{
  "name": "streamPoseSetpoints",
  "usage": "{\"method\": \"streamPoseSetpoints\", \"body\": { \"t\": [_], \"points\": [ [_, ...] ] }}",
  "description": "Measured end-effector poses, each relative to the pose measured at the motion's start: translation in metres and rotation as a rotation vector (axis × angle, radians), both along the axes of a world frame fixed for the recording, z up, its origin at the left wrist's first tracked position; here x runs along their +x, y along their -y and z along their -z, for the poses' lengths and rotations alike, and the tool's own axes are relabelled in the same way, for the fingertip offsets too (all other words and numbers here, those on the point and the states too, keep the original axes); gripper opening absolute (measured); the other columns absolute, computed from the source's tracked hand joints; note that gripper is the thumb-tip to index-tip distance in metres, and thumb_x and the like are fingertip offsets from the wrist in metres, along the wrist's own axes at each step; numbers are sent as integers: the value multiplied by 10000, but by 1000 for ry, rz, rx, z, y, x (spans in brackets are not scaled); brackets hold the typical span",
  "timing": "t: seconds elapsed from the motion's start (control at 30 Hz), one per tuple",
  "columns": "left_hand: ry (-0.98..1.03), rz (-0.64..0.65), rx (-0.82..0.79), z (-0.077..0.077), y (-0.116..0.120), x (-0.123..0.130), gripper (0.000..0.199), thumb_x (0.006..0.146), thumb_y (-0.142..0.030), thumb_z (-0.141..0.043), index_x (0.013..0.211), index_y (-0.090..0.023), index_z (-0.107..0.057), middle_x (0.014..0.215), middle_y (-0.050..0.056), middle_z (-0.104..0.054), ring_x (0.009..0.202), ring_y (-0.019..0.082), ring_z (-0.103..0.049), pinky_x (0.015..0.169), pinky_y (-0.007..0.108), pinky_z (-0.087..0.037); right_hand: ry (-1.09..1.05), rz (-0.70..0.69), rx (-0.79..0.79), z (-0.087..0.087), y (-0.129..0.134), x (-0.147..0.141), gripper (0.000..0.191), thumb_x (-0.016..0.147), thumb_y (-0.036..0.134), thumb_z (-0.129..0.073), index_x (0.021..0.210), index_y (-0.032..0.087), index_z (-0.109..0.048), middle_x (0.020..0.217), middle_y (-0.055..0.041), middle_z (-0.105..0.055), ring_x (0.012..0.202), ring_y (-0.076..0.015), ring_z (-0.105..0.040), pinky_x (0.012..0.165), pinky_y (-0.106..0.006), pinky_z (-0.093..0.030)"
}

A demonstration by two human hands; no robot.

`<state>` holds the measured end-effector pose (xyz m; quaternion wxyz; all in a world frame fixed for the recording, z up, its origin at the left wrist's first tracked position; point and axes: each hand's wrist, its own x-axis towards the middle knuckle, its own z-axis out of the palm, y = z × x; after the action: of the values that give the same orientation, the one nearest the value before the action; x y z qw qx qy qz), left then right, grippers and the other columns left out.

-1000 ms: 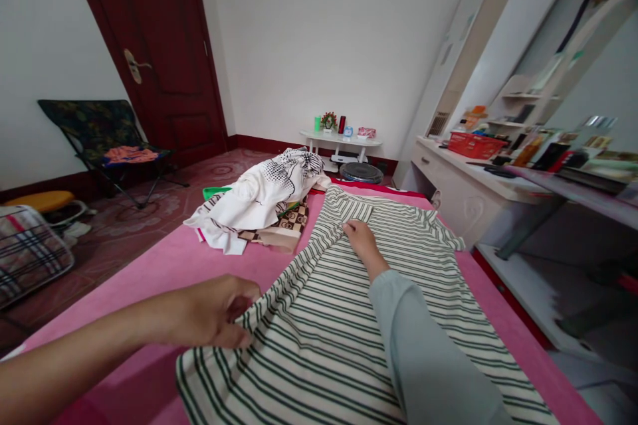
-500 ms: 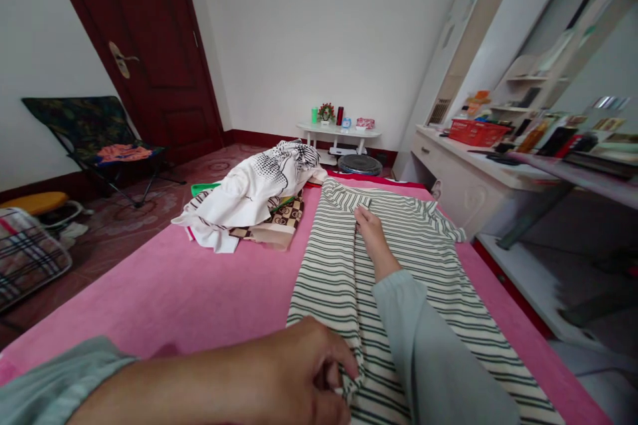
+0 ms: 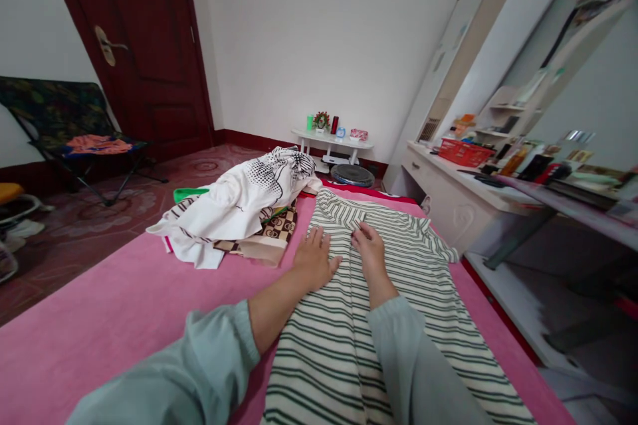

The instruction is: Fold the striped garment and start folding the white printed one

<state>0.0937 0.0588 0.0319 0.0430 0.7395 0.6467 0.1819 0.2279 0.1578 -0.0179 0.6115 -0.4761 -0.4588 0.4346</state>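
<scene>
A white shirt with dark green stripes (image 3: 413,252) lies spread on the pink bed cover (image 3: 199,319). Its left side is folded inward, and the folded edge runs lengthwise down the middle. My left hand (image 3: 314,259) rests flat on the folded part with its fingers stretched out. Just to the right, my right hand (image 3: 371,255) is closed at the folded edge near the upper end of the shirt, fingertips pinching the cloth there.
A heap of clothes (image 3: 239,199), white and brown-checked, lies left of the shirt. Beyond the bed stands a small white table (image 3: 333,138). A dressing table (image 3: 463,196) with a red basket (image 3: 463,152) borders the right side. At left is a folding chair (image 3: 60,119).
My left hand has let go of the shirt's near edge and moved forward, opening flat on the folded part. My right hand stays at the fold. The view has shifted slightly.
</scene>
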Motion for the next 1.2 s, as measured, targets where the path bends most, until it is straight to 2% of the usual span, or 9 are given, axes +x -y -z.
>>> {"method": "streamPoseSetpoints", "body": {
  "t": [0.07, 0.17, 0.37, 0.5, 0.6, 0.67, 0.8, 1.03, 1.2],
  "points": [
    [-31, 7, -37, 19, -9, -5, 680, 911, -513, -360, 1447, -95, -338, 1537, 180, -224, 1429, 339, -137, 1144, 526, -136, -105, 84, -18, -1, 2, 1, 514, 575, 359, -701, 1034, 162, -580, 1102, -67, -569, 870, -179, -638, 726, -317, -579],
    [-45, 15, -35, 29, -9, -8, 669, 913, -542, -313, 1453, -147, -346, 1549, 158, -193, 1435, 338, -97, 1146, 532, -102, -151, 171, -67, -6, -2, 2, 528, 582, 284, -676, 1072, 184, -508, 1050, -45, -576, 877, -166, -646, 715, -298, -589],
    [-29, 8, -34, 23, -7, -7, 657, 905, -538, -317, 1450, -174, -357, 1548, 154, -200, 1432, 346, -100, 1142, 541, -103, 337, 224, -237, -25, -47, 10, 486, 718, 285, -580, 1173, 165, -457, 791, -38, -649, 599, -160, -644, 461, -250, -518],
    [-12, 12, -37, 25, -8, -8, 659, 905, -541, -310, 1450, -173, -356, 1554, 143, -186, 1435, 341, -83, 1146, 537, -91, 588, 220, -207, -31, -81, 17, 333, 624, 294, -672, 909, 125, -640, 565, -29, -618, 540, -198, -608, 444, -257, -442],
    [-5, 13, -38, 25, -7, -7, 660, 908, -551, -297, 1451, -181, -355, 1557, 127, -184, 1438, 338, -68, 1149, 538, -78, 771, 201, -153, -37, -97, 23, 167, 579, 283, -676, 668, 142, -674, 474, -20, -584, 562, -215, -608, 504, -266, -425],
    [-5, 9, -46, 25, -7, -7, 659, 910, -553, -289, 1452, -183, -354, 1558, 119, -184, 1440, 334, -57, 1149, 542, -69, 865, 228, -104, -44, -104, 29, 158, 603, 298, -638, 631, 150, -687, 528, -37, -625, 617, -221, -620, 559, -273, -427],
    [-2, 20, -58, 23, -8, -8, 669, 906, -547, -299, 1459, -173, -337, 1560, 127, -169, 1440, 332, -53, 1148, 548, -61, 991, 361, -50, -56, -108, 44, 277, 675, 318, -555, 785, 140, -737, 782, -102, -711, 768, -248, -637, 667, -303, -437],
    [43, 35, -36, 26, -9, -8, 638, 897, -528, -344, 1442, -199, -376, 1551, 132, -211, 1433, 361, -78, 1132, 584, -82, 1186, 315, -125, -42, -98, 51, 243, 662, 269, -603, 832, 154, -734, 859, -133, -715, 829, -272, -641, 696, -325, -447],
    [67, 51, 8, 32, -9, -10, 565, 898, -530, -359, 1412, -301, -418, 1549, 88, -241, 1426, 375, -105, 1117, 601, -94, 1218, 334, -94, -54, -80, 37, 482, 835, 531, -437, 967, 152, -702, 929, -157, -705, 863, -271, -635, 706, -341, -448]
  ]
}}
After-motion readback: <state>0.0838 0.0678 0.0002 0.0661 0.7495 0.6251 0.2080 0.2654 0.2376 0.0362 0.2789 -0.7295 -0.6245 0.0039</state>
